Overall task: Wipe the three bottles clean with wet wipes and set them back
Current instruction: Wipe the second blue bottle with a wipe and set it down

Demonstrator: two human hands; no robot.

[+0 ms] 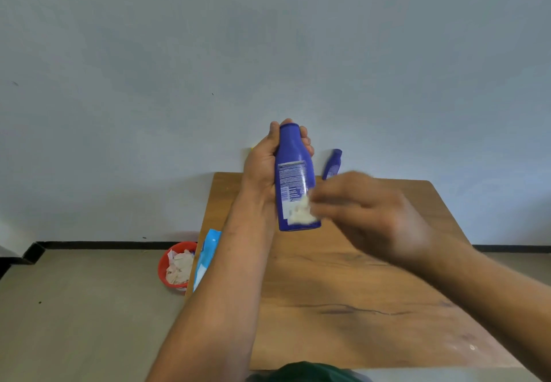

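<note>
My left hand (262,164) grips a large blue bottle (293,155) by its upper part and holds it upright above the wooden table (343,292). Its white printed label faces me. My right hand (372,211), blurred by motion, presses a crumpled white wet wipe (301,211) against the bottle's lower right side. A smaller blue bottle (331,164) stands at the table's far edge by the wall, partly hidden behind my right hand. A third bottle is hidden apart from a yellow sliver at my left hand.
A blue and white wet wipe pack (205,258) lies on the table's left edge, partly behind my left forearm. On the floor to its left sits a red bowl (162,265) holding used wipes. The pale wall rises right behind the table.
</note>
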